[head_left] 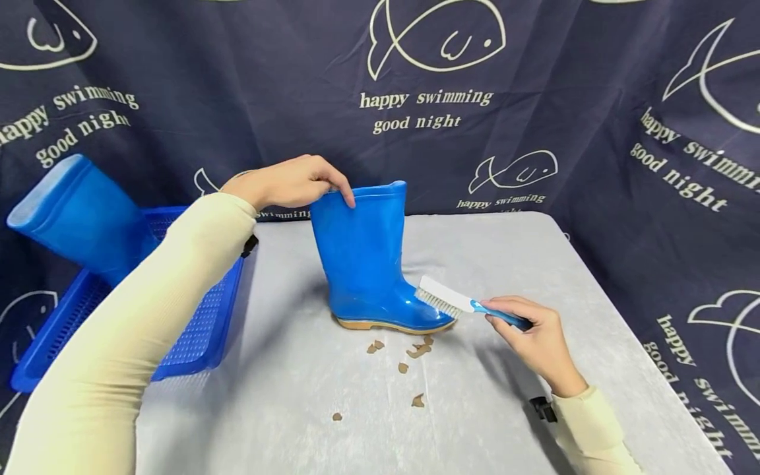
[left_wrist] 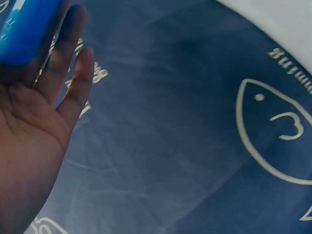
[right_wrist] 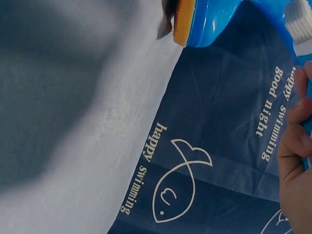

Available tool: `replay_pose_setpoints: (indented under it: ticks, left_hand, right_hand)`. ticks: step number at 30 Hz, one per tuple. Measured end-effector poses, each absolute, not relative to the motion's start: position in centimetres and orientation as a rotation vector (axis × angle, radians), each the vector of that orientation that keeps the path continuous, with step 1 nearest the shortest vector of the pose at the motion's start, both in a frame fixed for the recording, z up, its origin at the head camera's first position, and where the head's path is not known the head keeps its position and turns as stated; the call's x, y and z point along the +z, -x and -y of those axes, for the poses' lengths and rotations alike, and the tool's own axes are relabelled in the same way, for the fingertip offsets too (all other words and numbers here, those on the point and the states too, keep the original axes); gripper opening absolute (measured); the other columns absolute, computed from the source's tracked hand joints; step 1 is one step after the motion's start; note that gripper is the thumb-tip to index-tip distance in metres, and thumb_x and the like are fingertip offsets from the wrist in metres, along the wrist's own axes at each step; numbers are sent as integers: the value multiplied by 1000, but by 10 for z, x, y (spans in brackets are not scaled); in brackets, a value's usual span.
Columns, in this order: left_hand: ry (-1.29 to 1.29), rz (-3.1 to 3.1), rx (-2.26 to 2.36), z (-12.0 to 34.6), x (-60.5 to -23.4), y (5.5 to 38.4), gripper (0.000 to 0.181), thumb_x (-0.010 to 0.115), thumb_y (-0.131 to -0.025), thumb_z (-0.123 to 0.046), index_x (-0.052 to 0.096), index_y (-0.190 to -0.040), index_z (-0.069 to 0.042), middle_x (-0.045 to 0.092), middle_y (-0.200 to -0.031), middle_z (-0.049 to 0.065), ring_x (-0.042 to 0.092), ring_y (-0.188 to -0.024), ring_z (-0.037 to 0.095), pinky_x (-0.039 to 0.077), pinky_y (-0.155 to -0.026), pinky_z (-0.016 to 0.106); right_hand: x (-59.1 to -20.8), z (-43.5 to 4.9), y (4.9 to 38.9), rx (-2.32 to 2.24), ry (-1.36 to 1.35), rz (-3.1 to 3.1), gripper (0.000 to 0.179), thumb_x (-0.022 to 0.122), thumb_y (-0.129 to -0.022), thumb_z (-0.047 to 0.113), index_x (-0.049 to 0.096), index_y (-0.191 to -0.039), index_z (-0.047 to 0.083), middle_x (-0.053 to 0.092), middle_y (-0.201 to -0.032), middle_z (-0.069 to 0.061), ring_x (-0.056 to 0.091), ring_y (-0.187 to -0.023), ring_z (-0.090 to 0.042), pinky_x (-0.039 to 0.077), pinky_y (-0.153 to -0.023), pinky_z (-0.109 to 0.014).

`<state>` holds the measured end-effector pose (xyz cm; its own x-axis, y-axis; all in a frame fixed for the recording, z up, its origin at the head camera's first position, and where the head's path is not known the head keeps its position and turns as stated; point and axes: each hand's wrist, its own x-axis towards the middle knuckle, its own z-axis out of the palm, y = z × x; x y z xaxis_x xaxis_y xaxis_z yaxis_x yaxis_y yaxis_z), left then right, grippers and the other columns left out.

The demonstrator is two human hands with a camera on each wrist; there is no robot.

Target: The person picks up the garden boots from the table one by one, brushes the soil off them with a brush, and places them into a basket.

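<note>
A blue rain boot point(head_left: 363, 257) with a tan sole stands upright on the table, its toe to the right. At its top rim, my left hand point(head_left: 297, 181) grips the shaft, a finger bent down over the outside. My right hand point(head_left: 537, 336) holds a scrubbing brush point(head_left: 442, 295) by its blue handle. The white bristles point down and overlap the boot's toe in the head view. In the right wrist view, the bristles point(right_wrist: 298, 22) show near the boot point(right_wrist: 212, 22). Brown flakes point(head_left: 419, 348) lie on the table beside the sole.
A blue plastic basket point(head_left: 228, 297) stands at the left, with a second blue boot point(head_left: 89, 218) leaning in it. Several more brown bits point(head_left: 418, 400) are scattered over the grey table cover point(head_left: 285, 409). Dark printed fabric point(head_left: 285, 86) hangs behind and at the sides.
</note>
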<state>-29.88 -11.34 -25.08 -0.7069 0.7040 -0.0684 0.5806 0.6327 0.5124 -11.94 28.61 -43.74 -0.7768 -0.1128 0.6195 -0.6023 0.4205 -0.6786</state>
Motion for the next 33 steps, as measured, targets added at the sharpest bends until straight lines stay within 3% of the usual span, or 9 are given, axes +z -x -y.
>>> replay_pose_setpoints:
  ticks: [5,11,14,21,27,33]
  left_hand:
    - [-1085,-2513,642,119,-245,291,55,39,-91,13,77,-115,-21,73,-123,4,69,-105,21,55,-103,42]
    - [-1196,-2556,602,117,-239,281,32,65,-93,1,78,-110,-23,69,-133,4,59,-134,23,48,-111,46]
    - [-1296,-2577,584,113,-236,279,24,72,-91,-4,78,-104,-23,63,-142,3,51,-142,25,42,-116,48]
    - [-1437,-2588,674,111,-240,276,22,69,-93,-4,74,-101,-23,53,-153,0,41,-148,24,36,-121,49]
    - [-1562,-2547,800,99,-232,270,24,67,-94,-2,74,-101,-24,52,-153,-5,35,-152,18,31,-125,42]
    - [-1645,-2534,941,90,-215,263,17,69,-93,-5,71,-107,-14,60,-146,3,40,-149,21,30,-125,41]
  right_hand:
    - [-440,-287,114,1336,-596,2205,32,74,-73,-21,77,-101,-4,77,-101,1,71,-92,-3,55,-74,-11]
    - [-439,-290,108,1298,-510,2246,33,76,-75,-19,77,-103,-1,75,-104,11,70,-92,0,54,-74,-11]
    - [-436,-289,110,1285,-518,2208,34,75,-74,-20,77,-103,-3,76,-103,9,70,-91,0,54,-74,-10]
    - [-432,-290,111,1285,-527,2164,35,75,-72,-23,77,-102,-4,77,-101,2,71,-90,-2,54,-73,-10]
    - [-435,-293,109,1289,-539,2134,36,74,-70,-25,76,-101,-7,77,-99,-1,70,-89,-3,53,-72,-10]
    - [-432,-295,105,1284,-498,2062,35,70,-70,-28,74,-101,-12,77,-102,1,71,-91,-2,54,-75,-10]
